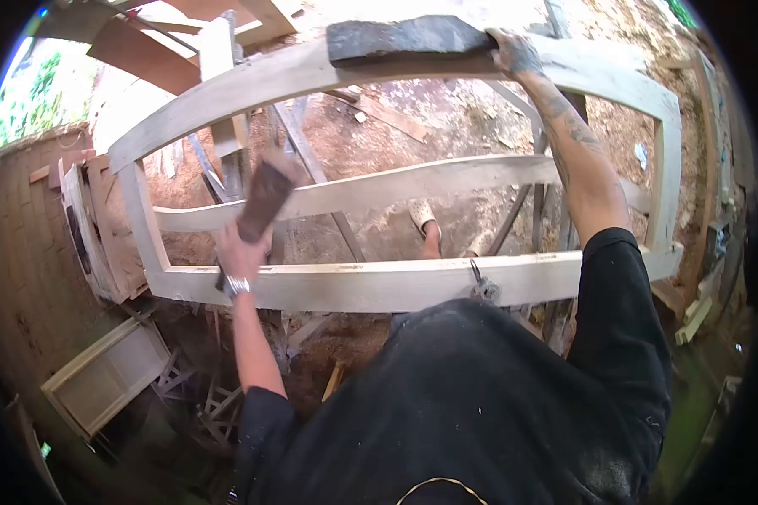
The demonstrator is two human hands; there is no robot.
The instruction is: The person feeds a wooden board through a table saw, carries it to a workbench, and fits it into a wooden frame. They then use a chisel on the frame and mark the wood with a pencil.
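Observation:
A pale wooden frame (362,286) with long rails and a curved middle rail (413,178) lies across trestle legs. My left hand (242,252) is closed round a dark block-like tool (266,200), blurred, above the left part of the frame near the front rail. At the far rail, my right hand (514,52) grips the right end of a long dark wooden block (408,39), which lies along the top of that rail. A small metal piece with a hook (485,289) sits on the front rail, close to my body.
A small panelled wooden frame (114,374) stands at the lower left. Stacked boards (97,231) are at the left, and more timber (706,143) lines the right side. Wood debris covers the ground. My shod foot (423,220) shows beneath the frame.

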